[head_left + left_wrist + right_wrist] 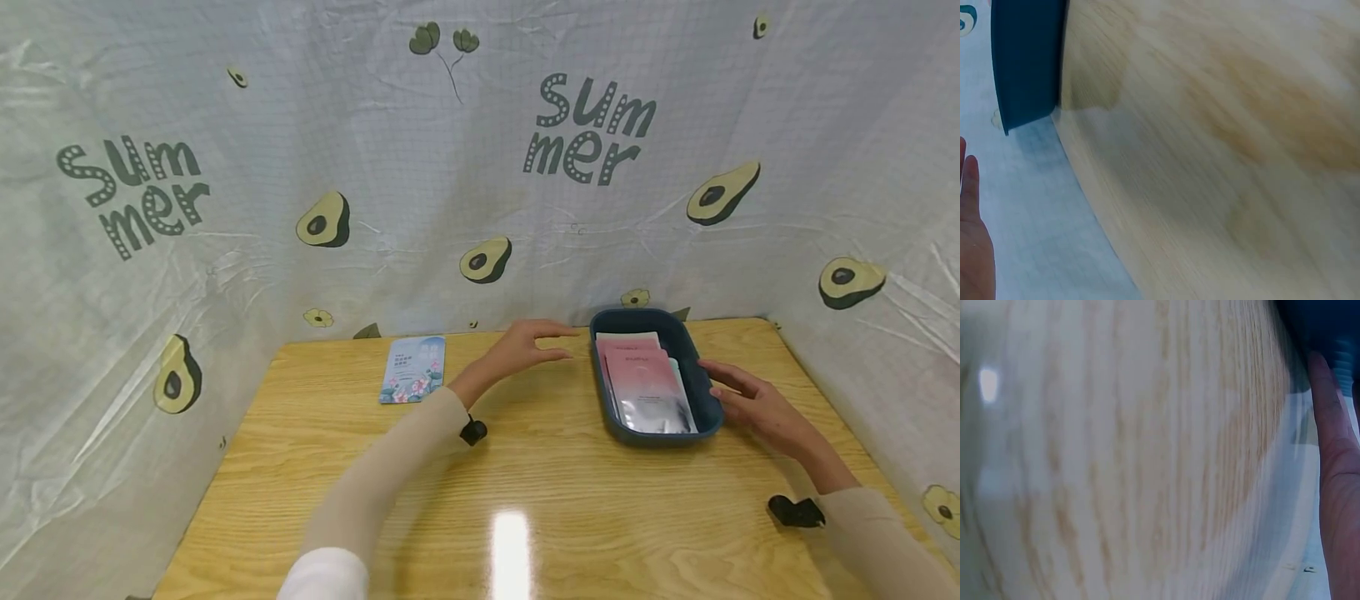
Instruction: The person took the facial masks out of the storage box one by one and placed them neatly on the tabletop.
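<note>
A dark blue basket point(705, 400) with rounded corners stands at the back right of the table. Inside it lie pink-and-silver sachets point(647, 387), with a pale green edge showing behind them. My left hand point(525, 343) is held to the left of the basket, fingers extended and apart from its wall; the left wrist view shows a gap between that hand and the basket point(1029, 62). On the other side, my right hand point(757, 406) has its fingertips at the basket's right rim. In the right wrist view a finger point(1329, 406) lies against the basket's dark wall.
A light blue sachet with pink flowers point(412, 369) lies flat on the wooden table point(525, 475), left of my left forearm. Behind the table hangs a white curtain point(405, 167) printed with avocados. Black wrist cameras are strapped to both wrists.
</note>
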Action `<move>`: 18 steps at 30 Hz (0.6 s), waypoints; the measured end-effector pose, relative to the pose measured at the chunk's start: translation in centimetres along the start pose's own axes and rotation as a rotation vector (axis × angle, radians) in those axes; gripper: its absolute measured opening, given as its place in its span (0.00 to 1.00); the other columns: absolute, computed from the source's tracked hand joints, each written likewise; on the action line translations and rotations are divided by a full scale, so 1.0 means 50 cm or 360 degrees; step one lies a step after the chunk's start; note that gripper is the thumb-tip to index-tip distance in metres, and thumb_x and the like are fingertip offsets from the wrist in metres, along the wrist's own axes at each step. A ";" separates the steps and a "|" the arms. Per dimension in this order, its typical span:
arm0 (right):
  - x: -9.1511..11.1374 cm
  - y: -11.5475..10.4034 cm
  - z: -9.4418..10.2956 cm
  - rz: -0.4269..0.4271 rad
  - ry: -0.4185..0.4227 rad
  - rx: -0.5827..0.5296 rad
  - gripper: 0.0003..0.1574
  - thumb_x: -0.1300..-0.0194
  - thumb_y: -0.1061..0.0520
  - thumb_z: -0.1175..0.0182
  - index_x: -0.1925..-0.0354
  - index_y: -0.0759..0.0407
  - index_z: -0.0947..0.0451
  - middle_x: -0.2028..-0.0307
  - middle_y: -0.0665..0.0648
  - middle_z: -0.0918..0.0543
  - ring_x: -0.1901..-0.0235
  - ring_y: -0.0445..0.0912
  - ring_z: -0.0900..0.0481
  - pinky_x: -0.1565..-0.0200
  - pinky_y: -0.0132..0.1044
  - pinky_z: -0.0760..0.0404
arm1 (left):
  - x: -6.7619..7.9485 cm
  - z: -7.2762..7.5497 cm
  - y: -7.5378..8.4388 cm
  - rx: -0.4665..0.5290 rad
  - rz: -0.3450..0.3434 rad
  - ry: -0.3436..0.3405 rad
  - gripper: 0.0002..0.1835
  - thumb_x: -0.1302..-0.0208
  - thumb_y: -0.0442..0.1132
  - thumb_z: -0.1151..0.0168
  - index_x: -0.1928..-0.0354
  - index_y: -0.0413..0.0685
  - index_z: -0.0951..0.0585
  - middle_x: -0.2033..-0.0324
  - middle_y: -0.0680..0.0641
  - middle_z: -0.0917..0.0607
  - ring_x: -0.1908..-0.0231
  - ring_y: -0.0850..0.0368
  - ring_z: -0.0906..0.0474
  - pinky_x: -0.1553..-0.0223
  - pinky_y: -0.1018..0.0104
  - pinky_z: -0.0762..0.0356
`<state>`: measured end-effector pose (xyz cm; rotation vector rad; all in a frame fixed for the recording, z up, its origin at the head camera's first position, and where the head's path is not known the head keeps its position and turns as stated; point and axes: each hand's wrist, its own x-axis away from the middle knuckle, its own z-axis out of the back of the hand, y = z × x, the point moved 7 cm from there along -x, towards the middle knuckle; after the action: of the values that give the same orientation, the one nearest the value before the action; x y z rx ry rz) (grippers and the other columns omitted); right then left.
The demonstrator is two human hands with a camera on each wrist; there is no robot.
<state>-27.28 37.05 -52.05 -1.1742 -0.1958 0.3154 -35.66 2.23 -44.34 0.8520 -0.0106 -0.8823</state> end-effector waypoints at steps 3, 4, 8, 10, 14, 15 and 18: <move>0.000 0.000 0.000 0.0008 0.0002 0.0000 0.34 0.19 0.55 0.50 0.22 0.59 0.44 0.30 0.42 0.35 0.41 0.21 0.32 0.47 0.23 0.22 | -0.025 -0.017 0.011 -0.0032 -0.0052 -0.0072 0.22 0.34 0.42 0.29 0.39 0.47 0.16 0.42 0.49 0.15 0.39 0.59 0.22 0.36 0.74 0.29; -0.001 0.001 0.000 0.0008 0.0005 0.0009 0.34 0.19 0.55 0.50 0.22 0.59 0.44 0.30 0.42 0.34 0.41 0.21 0.32 0.47 0.23 0.22 | -0.033 -0.021 0.016 -0.0030 -0.0073 -0.0089 0.22 0.34 0.41 0.29 0.39 0.47 0.16 0.42 0.48 0.15 0.39 0.59 0.22 0.37 0.74 0.29; -0.002 0.003 -0.001 -0.0001 0.0001 0.0004 0.34 0.19 0.54 0.50 0.21 0.59 0.44 0.29 0.43 0.35 0.41 0.22 0.31 0.48 0.24 0.21 | -0.067 -0.031 0.030 -0.0064 -0.0077 -0.0157 0.21 0.34 0.41 0.29 0.39 0.51 0.16 0.42 0.50 0.15 0.39 0.60 0.22 0.37 0.75 0.29; -0.003 0.003 -0.002 -0.0007 0.0001 0.0001 0.34 0.19 0.54 0.50 0.21 0.59 0.44 0.29 0.43 0.35 0.41 0.22 0.31 0.48 0.24 0.21 | -0.086 -0.034 0.032 -0.0065 -0.0052 -0.0197 0.22 0.34 0.43 0.29 0.38 0.52 0.16 0.42 0.51 0.15 0.39 0.61 0.23 0.38 0.75 0.29; -0.002 0.005 -0.001 -0.0006 0.0011 0.0005 0.34 0.19 0.54 0.50 0.22 0.59 0.44 0.30 0.43 0.35 0.42 0.22 0.31 0.48 0.24 0.21 | -0.115 -0.043 0.029 -0.0040 0.0053 -0.0310 0.24 0.33 0.48 0.30 0.36 0.55 0.18 0.40 0.54 0.16 0.38 0.64 0.25 0.39 0.76 0.30; -0.002 0.005 0.000 -0.0004 0.0015 0.0018 0.34 0.19 0.54 0.50 0.22 0.59 0.44 0.29 0.43 0.35 0.42 0.22 0.31 0.48 0.23 0.21 | -0.121 -0.046 0.030 -0.0025 0.0066 -0.0333 0.24 0.32 0.48 0.31 0.36 0.55 0.18 0.40 0.53 0.16 0.38 0.63 0.25 0.41 0.75 0.29; -0.002 0.006 0.001 0.0001 0.0015 0.0037 0.34 0.19 0.54 0.50 0.22 0.59 0.44 0.29 0.45 0.35 0.41 0.21 0.31 0.48 0.23 0.21 | -0.137 -0.059 0.032 0.0005 0.0094 -0.0386 0.24 0.31 0.45 0.31 0.35 0.54 0.19 0.39 0.52 0.17 0.39 0.59 0.23 0.41 0.71 0.26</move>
<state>-27.44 37.14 -52.30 -1.1527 -0.1831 0.3119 -38.11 9.36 -43.09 0.7395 -0.2473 -0.9258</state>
